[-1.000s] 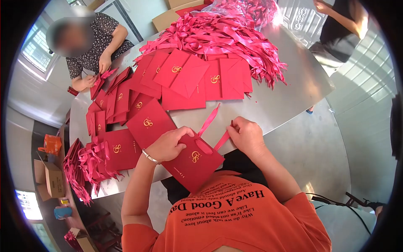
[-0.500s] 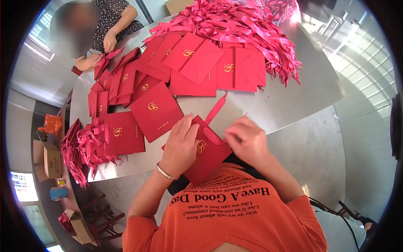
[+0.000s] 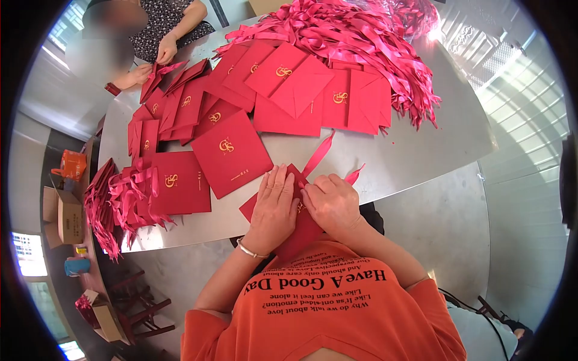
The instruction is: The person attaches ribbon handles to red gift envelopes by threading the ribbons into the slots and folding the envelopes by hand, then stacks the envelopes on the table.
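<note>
A red bag (image 3: 294, 238) with a gold logo lies tilted at the table's front edge, against the orange shirt. Flat on its left part rests my left hand (image 3: 274, 207), wearing a bracelet, fingers stretched out. My right hand (image 3: 331, 203) is closed on the pink ribbon (image 3: 319, 154) at the bag's upper edge. One ribbon end points up between the hands, and another sticks out past my right knuckles. Just behind my left hand lies another red bag (image 3: 232, 154), flat, its gold logo showing.
Behind are overlapping red bags (image 3: 286, 117) and a large heap of pink ribbons (image 3: 343, 36). Bags with ribbons (image 3: 129, 192) lie at the left edge of the metal table (image 3: 433, 159). A co-worker (image 3: 171, 27) handles a bag at the back left. Cardboard boxes (image 3: 69, 216) stand left.
My right hand has moved left from holding the ribbon out to the side, onto the bag. My left hand has flattened on the bag. The bag behind now lies apart from the front one.
</note>
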Action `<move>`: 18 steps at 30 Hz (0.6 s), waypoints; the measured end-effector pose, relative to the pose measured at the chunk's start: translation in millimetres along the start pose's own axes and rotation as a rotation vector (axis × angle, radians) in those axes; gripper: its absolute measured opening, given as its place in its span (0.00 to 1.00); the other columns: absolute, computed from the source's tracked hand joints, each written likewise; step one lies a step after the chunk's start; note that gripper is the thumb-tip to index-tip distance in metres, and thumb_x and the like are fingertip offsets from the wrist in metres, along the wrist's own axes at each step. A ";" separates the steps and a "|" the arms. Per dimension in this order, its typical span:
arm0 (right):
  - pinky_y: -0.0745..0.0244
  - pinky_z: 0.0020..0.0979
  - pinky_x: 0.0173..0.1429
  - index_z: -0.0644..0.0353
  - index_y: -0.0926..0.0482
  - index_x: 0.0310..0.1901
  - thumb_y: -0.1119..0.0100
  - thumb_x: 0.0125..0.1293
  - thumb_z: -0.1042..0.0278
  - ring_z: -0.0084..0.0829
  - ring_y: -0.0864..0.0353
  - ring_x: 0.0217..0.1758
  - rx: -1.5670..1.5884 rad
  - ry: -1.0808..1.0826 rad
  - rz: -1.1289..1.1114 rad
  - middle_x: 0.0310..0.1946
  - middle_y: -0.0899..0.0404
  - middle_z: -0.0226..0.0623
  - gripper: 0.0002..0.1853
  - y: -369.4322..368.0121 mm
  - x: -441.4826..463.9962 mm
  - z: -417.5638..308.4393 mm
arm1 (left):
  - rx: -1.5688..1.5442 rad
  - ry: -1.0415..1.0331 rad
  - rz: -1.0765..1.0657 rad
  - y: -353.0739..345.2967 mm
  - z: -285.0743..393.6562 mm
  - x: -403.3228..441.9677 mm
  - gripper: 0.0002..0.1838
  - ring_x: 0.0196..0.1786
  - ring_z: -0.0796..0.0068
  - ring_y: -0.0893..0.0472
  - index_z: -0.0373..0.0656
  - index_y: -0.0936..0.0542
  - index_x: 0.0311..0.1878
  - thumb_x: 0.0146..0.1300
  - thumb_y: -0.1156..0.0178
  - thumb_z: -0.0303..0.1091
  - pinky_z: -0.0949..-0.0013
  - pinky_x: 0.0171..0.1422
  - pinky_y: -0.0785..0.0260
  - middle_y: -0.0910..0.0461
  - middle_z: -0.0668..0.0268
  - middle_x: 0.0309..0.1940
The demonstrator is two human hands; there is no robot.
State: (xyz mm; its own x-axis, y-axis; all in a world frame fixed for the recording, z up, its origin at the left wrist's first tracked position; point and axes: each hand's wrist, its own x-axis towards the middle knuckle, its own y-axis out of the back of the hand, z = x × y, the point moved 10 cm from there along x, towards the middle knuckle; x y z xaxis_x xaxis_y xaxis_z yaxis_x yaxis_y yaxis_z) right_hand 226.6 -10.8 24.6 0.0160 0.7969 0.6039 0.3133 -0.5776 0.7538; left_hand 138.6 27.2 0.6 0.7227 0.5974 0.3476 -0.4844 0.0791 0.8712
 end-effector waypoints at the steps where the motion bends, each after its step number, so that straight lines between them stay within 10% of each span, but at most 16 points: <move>1: 0.27 0.31 0.30 0.57 0.22 0.25 0.31 0.49 0.71 0.32 0.25 0.27 0.029 0.026 0.007 0.25 0.28 0.31 0.06 0.2 0.4 -1.3 | -0.001 0.003 0.002 -0.1 -0.2 -0.2 0.28 0.71 0.46 0.36 0.28 0.31 0.63 0.60 0.40 0.27 0.49 0.77 0.47 0.36 0.43 0.68; 12: 0.26 0.30 0.32 0.59 0.19 0.27 0.32 0.46 0.77 0.32 0.22 0.30 0.257 -0.044 0.071 0.26 0.22 0.32 0.05 16.8 -1.3 14.6 | 0.009 -0.020 -0.017 -2.1 1.5 0.1 0.27 0.71 0.45 0.36 0.28 0.30 0.61 0.58 0.39 0.26 0.49 0.76 0.46 0.36 0.42 0.67; 18: 0.26 0.36 0.49 0.56 0.15 0.34 0.33 0.47 0.78 0.37 0.21 0.42 0.451 0.007 -0.129 0.39 0.18 0.31 0.10 29.7 -19.8 50.2 | -0.006 -0.089 0.069 23.8 20.0 -1.0 0.18 0.65 0.46 0.29 0.34 0.22 0.46 0.53 0.32 0.31 0.50 0.70 0.38 0.29 0.43 0.60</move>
State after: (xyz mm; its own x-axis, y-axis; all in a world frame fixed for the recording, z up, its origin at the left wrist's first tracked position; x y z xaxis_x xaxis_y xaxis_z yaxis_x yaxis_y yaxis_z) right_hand 283.3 -34.9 22.0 -0.0556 0.8551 0.5155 0.6936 -0.3383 0.6360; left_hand 136.2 12.5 27.9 0.7284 0.5281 0.4364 -0.5372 0.0451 0.8422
